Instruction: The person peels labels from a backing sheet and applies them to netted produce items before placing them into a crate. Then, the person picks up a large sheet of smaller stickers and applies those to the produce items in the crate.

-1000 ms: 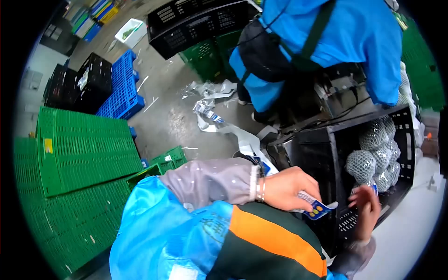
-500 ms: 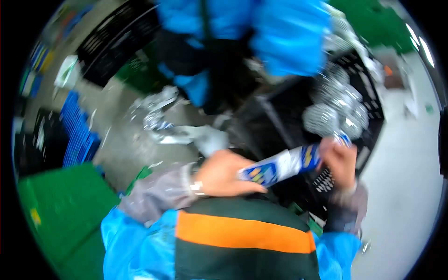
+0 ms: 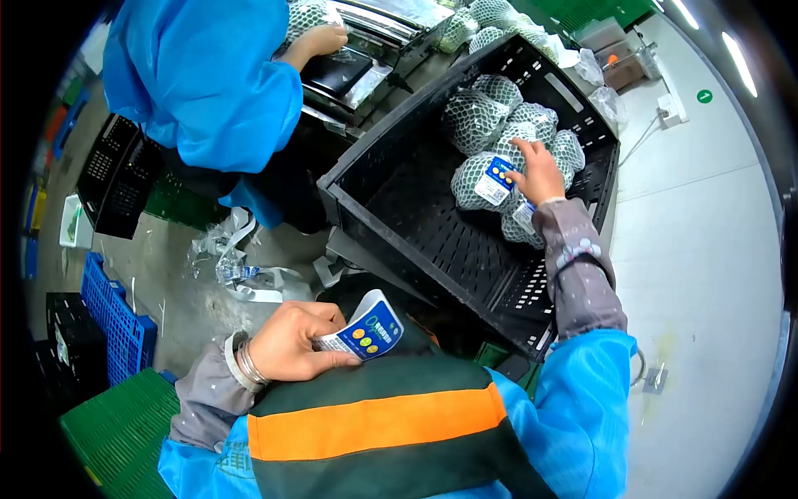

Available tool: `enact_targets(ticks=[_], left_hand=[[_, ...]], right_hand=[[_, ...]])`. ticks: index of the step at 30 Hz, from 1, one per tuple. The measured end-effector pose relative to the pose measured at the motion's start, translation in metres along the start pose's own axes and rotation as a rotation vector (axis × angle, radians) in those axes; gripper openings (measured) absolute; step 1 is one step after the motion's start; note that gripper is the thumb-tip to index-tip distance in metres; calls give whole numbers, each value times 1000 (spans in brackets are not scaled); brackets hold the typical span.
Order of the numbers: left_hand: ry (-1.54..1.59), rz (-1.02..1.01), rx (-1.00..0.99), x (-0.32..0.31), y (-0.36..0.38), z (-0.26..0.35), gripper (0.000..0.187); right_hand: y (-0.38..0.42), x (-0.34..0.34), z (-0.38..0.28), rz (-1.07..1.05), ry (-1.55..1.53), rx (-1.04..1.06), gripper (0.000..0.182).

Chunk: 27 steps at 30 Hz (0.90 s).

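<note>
1. blue label [image 3: 378, 326], the first of three in sight, curls up from the left hand [image 3: 291, 343], outside the crate and above the person's lap; whether it is one layer or several, i cannot tell.
2. the left hand, one of the person's two, pinches that label between thumb and fingers; bracelets circle the wrist.
3. second label [image 3: 497, 180] lies against one netted bundle [image 3: 465, 185] inside the crate, its lower part white with one square code.
4. the right hand [image 3: 542, 176] reaches into the crate with its fingers loosely spread, clasping no bundle; the thumb touches the second label near its edge.
5. third label [image 3: 524, 214] shows only in part, just below and right of the second, on a lower bundle.
6. one black crate [image 3: 416, 264] holds about seven netted bundles, heaped toward its far right; overlap hides the exact count.
7. beyond that crate lie at least three more netted bundles [image 3: 490, 12].
8. one co-worker in a blue sleeve [image 3: 241, 108] shows one hand [image 3: 320, 40], beside one more netted bundle [image 3: 309, 17].
9. on the floor are one blue pallet [image 3: 116, 320], one white tub [image 3: 76, 223] and a tangle of pale strip [image 3: 249, 287].
10. the wall carries one round green sign [image 3: 705, 96].
</note>
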<state>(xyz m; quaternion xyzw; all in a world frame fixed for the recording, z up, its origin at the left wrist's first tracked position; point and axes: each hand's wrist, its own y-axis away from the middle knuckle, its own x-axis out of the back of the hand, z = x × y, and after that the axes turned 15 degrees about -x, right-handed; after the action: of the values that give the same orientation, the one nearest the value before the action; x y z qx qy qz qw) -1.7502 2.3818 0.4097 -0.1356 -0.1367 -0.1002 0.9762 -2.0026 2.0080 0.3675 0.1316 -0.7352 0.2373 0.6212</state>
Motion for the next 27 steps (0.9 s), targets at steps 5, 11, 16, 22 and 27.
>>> enact_targets(ticks=[5,11,16,22,27], left_hand=[[91,40,103,-7,-18,11,15],[114,219,-135,-10,-43,5,15],[309,217,33,-24,-54,-1,17],[166,367,206,-31,-59,-5,19],[173,330,126,-26,-68,4,21]], right_hand=[[25,-14,1,-47,129,182,64],[127,101,-126,-837,-1119,88,38],[158,95,-138,-944,-1193,36,15],[139,87,-124,-909,-1331,-35,27],[139,87,-136,-1146,-1243,-113,30]])
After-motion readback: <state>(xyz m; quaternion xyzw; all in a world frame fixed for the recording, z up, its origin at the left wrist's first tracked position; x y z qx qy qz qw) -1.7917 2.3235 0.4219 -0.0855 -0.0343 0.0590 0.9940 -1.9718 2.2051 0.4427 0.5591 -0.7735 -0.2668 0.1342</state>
